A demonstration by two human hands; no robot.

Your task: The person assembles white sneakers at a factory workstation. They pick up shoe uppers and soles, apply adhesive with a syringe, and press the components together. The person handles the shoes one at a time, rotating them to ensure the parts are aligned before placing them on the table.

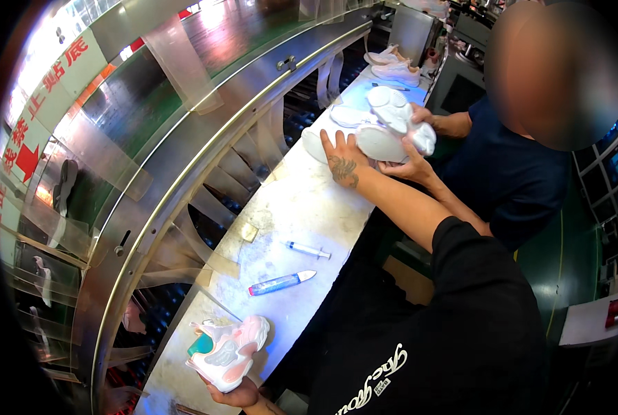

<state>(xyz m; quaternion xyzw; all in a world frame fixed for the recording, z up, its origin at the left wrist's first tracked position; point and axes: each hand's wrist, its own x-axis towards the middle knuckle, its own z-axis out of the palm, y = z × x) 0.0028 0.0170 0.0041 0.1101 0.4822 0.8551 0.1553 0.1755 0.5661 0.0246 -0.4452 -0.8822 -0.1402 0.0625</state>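
My left hand (237,394), at the lower left, is closed around the underside of a pink, white and grey sneaker (229,349) with teal inside its opening. My right hand (345,162), tattooed on the back, reaches far up the bench with fingers spread. It lies between a white sole (313,145) and a second white sole (382,143); whether it touches either I cannot tell. Across from it, a co-worker's hands (420,117) hold a white shoe (390,107) with its underside turned up. Another white sole (351,117) lies just beyond my fingers.
On the long pale bench (281,207) lie a blue-and-white pointed tube (281,283), a syringe (308,250) and a small yellowish block (249,232). Finished-looking sneakers (395,69) stand at the far end. Along the left runs a metal conveyor housing (177,183) with clear plastic strips.
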